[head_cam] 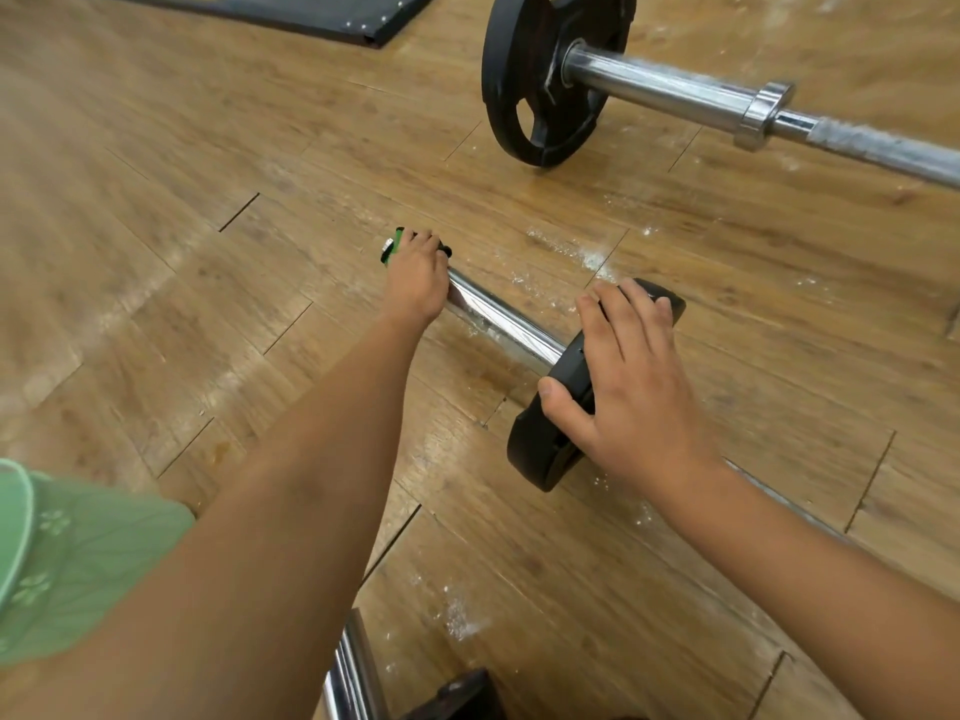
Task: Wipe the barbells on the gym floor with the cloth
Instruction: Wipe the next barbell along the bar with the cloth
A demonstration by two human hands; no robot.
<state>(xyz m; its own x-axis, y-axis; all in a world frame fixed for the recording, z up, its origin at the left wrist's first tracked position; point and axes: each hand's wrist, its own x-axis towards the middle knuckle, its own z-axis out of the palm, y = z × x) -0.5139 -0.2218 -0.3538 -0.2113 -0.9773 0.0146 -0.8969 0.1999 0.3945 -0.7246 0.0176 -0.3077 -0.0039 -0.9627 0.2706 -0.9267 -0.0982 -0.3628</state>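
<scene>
Running from frame centre toward lower right, the chrome steel barbell (503, 320) lies on the wooden plank floor (208, 200). The left hand (415, 283) seemingly grasps its green-collared end, and the right hand (636, 379) rests spread on its round black weight plate (540, 449).

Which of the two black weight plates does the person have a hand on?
The smaller plate under the right hand, on the near barbell whose green end the left hand grips. The bigger plate stands untouched on the far barbell.

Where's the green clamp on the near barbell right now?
Head view, centre: the green and black clamp sits at the far end of the near chrome barbell, under the left hand, whose fingers curl over it.
</scene>
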